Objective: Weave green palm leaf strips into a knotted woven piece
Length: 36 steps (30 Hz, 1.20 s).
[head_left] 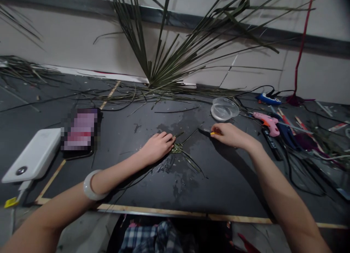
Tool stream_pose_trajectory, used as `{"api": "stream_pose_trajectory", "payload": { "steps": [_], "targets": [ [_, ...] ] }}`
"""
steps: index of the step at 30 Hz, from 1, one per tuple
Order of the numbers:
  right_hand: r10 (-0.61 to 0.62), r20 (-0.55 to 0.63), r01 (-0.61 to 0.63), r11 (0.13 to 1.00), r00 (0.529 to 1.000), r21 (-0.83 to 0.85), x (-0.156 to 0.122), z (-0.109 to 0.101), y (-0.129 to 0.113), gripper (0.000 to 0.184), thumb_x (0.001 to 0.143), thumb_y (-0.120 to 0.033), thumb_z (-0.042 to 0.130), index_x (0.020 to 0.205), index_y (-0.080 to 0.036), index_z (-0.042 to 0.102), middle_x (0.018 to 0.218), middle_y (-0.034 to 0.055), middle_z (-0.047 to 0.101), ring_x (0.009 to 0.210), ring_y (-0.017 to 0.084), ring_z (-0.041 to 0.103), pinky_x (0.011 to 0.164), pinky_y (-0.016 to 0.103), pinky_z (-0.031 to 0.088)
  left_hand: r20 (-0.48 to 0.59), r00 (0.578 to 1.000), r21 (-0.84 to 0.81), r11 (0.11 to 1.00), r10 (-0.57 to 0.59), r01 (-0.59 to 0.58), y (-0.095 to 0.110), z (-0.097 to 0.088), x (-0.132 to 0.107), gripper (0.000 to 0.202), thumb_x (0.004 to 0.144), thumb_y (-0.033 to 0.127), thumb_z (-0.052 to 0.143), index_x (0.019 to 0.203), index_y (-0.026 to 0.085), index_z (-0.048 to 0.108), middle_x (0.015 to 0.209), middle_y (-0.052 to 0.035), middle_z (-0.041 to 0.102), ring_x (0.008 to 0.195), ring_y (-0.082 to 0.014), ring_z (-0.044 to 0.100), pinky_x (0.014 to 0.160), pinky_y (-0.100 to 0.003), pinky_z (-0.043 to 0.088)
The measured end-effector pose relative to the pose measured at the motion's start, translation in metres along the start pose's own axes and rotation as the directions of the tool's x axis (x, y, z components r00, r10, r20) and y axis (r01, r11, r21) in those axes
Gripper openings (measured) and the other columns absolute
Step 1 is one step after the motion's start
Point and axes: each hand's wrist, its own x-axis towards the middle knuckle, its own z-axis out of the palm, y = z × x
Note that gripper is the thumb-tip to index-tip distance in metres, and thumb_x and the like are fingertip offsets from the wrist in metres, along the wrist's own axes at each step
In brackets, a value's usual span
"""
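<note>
On the dark work board [153, 187], just ahead of my body, the item under inspection was a small woven palm-leaf piece [177, 148], lying flat on a damp-looking patch of the surface. Its plaited centre was tight, compact and olive-green, and thin loose strands left it unwoven. Its long axis ran roughly from upper left to lower right in the head view, though the spread of strands made that axis loose. The longest strands pointed to the lower right, and others fanned to the upper right, toward my right hand.

My left hand [158, 147] lay on the board at the piece's left edge, with the fingers pressed together and curled, their tips on the weave. A white bangle [95, 185] sat on that forearm. My right hand [228, 134] was just to the right and apart from the weave, its fingers closed in a pinch on a small tool [206, 133] with a dark tip and a yellow part. Its exact type was too small to tell.

A clear round plastic tub [224, 109] stood beyond my right hand, and a pink glue gun [266, 123] lay to the right of it. To the left lay a screen-obscured phone [80, 132] and a white power bank [31, 156]. A cut palm frond [169, 52] leaned against the wall.
</note>
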Motion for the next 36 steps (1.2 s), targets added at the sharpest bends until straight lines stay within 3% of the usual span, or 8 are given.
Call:
{"api": "stream_pose_trajectory", "payload": {
  "steps": [6,9,12,14,18,36],
  "targets": [
    [-0.092,-0.108,0.107,0.984,0.99,0.14,-0.006,-0.013,-0.037,0.022,0.089,-0.024,0.045,0.099,-0.015,0.063,0.093,0.0102,0.07,0.083,0.019,0.064,0.073,0.028,0.048,0.017,1.0,0.007,1.0,0.009,-0.009,-0.001,-0.001,0.0,0.033,0.099,0.028,0.036,0.121,0.011,0.053,0.097,-0.0085,0.058,0.093,-0.0196,0.052,0.071,-0.03,0.039],
    [-0.144,-0.116,0.161,0.973,0.983,0.162,-0.004,-0.006,-0.064,0.03,0.093,-0.023,0.037,0.1,-0.013,0.064,0.089,0.0106,0.071,0.08,0.02,0.066,0.074,0.03,0.049,0.024,1.0,0.007,1.0,0.01,-0.01,0.0,-0.003,0.001,0.033,0.099,0.028,0.037,0.122,0.011,0.053,0.097,-0.0087,0.058,0.094,-0.0195,0.051,0.071,-0.03,0.038],
    [-0.19,-0.171,0.222,0.956,0.967,0.192,-0.004,0.009,-0.08,0.035,0.092,-0.019,0.037,0.117,-0.012,0.06,0.109,0.013,0.069,0.096,0.022,0.066,0.085,0.034,0.049,0.035,0.999,0.005,1.0,0.0,0.0,0.0,-0.003,0.001,0.033,0.099,0.028,0.038,0.123,0.011,0.053,0.097,-0.0086,0.058,0.095,-0.0199,0.051,0.072,-0.03,0.038],
    [-0.21,-0.182,0.245,0.949,0.961,0.199,-0.004,0.018,-0.085,0.04,0.092,-0.017,0.036,0.126,-0.011,0.055,0.119,0.0139,0.064,0.106,0.023,0.063,0.09,0.036,0.048,0.041,0.999,0.002,1.0,-0.004,0.004,0.0,-0.003,0.001,0.032,0.099,0.028,0.038,0.122,0.011,0.053,0.098,-0.0084,0.058,0.096,-0.02,0.051,0.073,-0.03,0.038],
    [-0.216,-0.147,0.243,0.949,0.965,0.199,-0.008,0.026,-0.09,0.042,0.091,-0.014,0.036,0.13,-0.011,0.052,0.12,0.0132,0.064,0.105,0.023,0.064,0.091,0.037,0.05,0.037,0.999,-0.003,1.0,-0.003,0.003,0.0,-0.002,0.001,0.031,0.099,0.027,0.038,0.121,0.012,0.053,0.098,-0.0079,0.058,0.096,-0.02,0.05,0.073,-0.03,0.037],
    [-0.195,-0.089,0.205,0.972,0.977,0.113,-0.016,0.025,-0.1,0.042,0.091,-0.011,0.037,0.128,-0.016,0.055,0.111,0.0116,0.069,0.1,0.022,0.066,0.086,0.035,0.051,0.019,1.0,0.001,1.0,-0.003,0.003,0.0,-0.001,0.001,0.033,0.099,0.027,0.036,0.121,0.011,0.054,0.098,-0.0083,0.058,0.094,-0.0196,0.051,0.072,-0.03,0.038]
  ]
}}
